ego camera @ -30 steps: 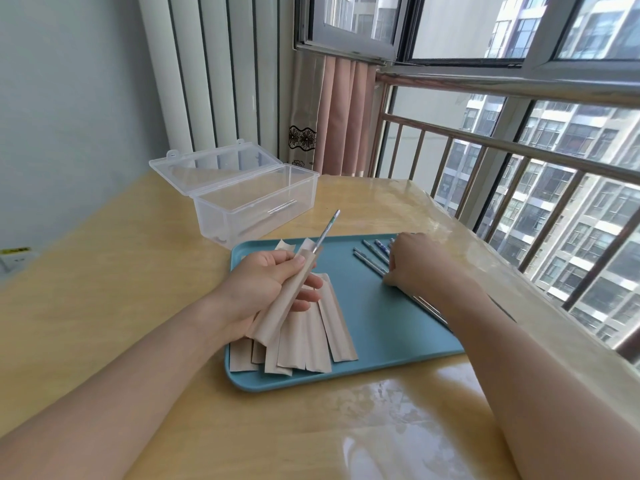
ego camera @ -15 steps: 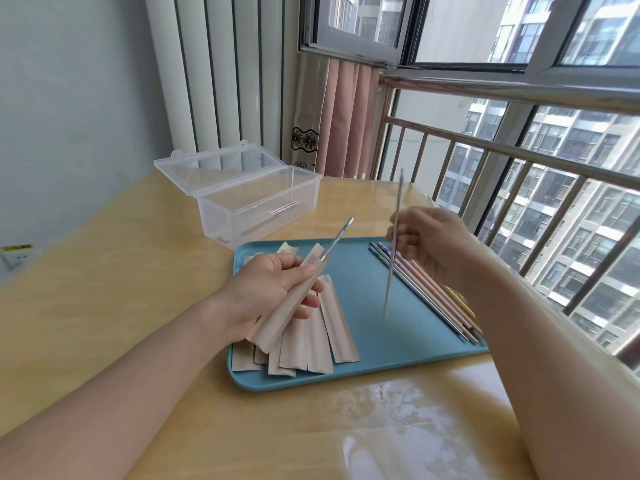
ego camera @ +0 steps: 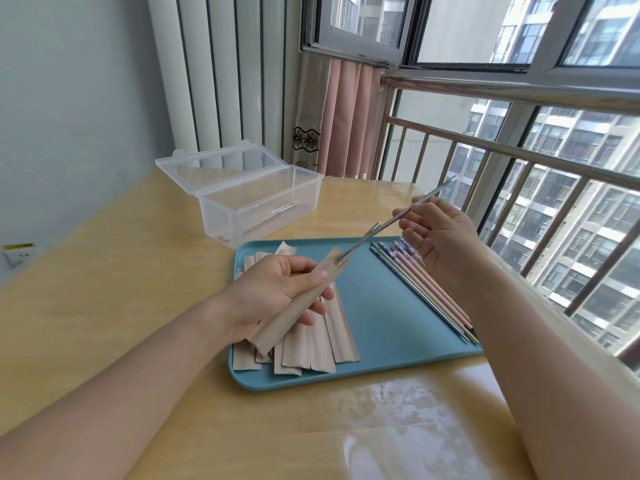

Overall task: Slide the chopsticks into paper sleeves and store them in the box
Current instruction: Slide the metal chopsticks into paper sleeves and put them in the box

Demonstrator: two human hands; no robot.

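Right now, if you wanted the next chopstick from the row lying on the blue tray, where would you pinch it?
Probably at the patterned far ends of the chopsticks, coming from above with the right hand. They lie flat and packed side by side on the tray, so fingertips can pinch only at an end, and those ends lie just under that hand.
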